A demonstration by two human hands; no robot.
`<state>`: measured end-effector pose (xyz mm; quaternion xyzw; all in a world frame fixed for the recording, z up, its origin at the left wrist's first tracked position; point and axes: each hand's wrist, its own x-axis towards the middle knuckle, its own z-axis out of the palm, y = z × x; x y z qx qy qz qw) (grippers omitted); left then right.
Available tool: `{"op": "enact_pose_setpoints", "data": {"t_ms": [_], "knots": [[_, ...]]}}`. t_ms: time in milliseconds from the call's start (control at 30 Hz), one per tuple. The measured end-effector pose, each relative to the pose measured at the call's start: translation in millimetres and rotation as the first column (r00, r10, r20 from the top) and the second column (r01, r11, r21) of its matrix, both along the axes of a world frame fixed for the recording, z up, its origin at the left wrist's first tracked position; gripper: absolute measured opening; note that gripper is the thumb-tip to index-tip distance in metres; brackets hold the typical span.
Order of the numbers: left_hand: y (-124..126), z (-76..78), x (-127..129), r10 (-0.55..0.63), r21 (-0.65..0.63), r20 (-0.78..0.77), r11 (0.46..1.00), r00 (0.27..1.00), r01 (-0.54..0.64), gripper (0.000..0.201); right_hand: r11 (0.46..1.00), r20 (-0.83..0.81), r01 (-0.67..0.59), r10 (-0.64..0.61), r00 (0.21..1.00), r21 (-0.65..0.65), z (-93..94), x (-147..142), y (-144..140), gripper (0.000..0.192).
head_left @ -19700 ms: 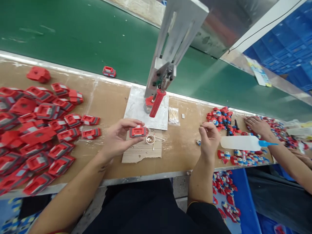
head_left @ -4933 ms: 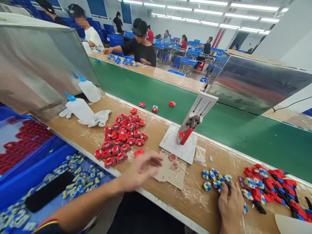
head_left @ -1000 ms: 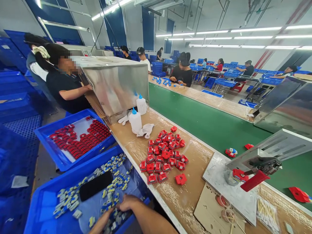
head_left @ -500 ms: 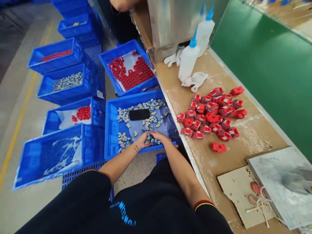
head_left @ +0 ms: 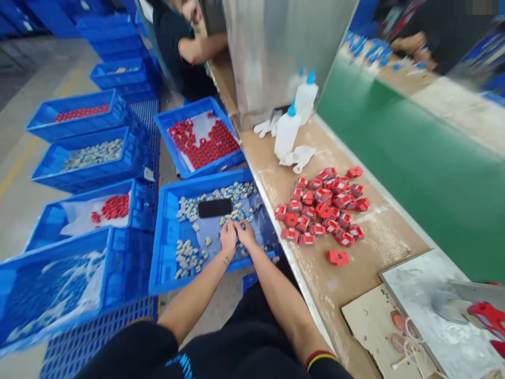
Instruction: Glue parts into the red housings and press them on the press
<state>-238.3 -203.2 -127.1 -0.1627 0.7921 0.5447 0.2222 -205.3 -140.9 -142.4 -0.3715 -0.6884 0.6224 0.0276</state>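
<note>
My left hand (head_left: 228,237) and my right hand (head_left: 245,235) are side by side over the near right part of a blue bin (head_left: 154,263). The fingers of both curl inward, thumbs close together. What lies inside them is too small and blurred to make out. Small white, blue and yellow plastic parts (head_left: 189,258) are scattered around them on the bin's clear plastic lining. Just beyond my hands, a black phone (head_left: 215,208) lies flat among these parts.
Right of the bin, a cardboard-covered bench (head_left: 379,242) bears a heap of red plastic pieces (head_left: 323,210), white bottles (head_left: 287,131) and white gloves (head_left: 302,156). Another bin of red parts (head_left: 213,147) stands beyond. Stacked blue bins (head_left: 130,210) line the left. Co-workers' arms (head_left: 205,48) show farther off.
The view has tilted up and turned, showing more of the co-workers. My hands have moved slightly farther into the bin, away from its near edge, and their fingers are drawn in.
</note>
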Motion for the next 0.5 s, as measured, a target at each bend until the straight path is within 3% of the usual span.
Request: {"op": "enact_pose_setpoints", "data": {"t_ms": [100,200,367,500], "knots": [[-2.7,29.5,-5.7,0.017,-0.003,-0.197,1.0,0.98,-0.018,0.024,0.996,-0.122,0.052,-0.042,0.992,0.077,32.5,-4.7,-7.7,0.017],[-11.7,62.4,-14.0,0.041,0.039,-0.37,0.999,0.928,-0.028,0.021,0.984,-0.259,0.117,-0.079,0.963,0.134,67.1,-8.8,-19.0,0.009],[-15.6,133.2,-9.7,0.063,0.104,-0.604,0.995,0.794,0.001,0.028,0.954,-0.524,0.211,-0.071,0.849,0.213,135.0,6.8,-26.8,0.026],[-5.1,189.2,33.0,0.109,0.219,-0.766,0.971,0.634,0.098,0.027,0.861,-0.7,0.389,-0.055,0.712,0.328,186.0,60.5,-21.5,0.038]]}}
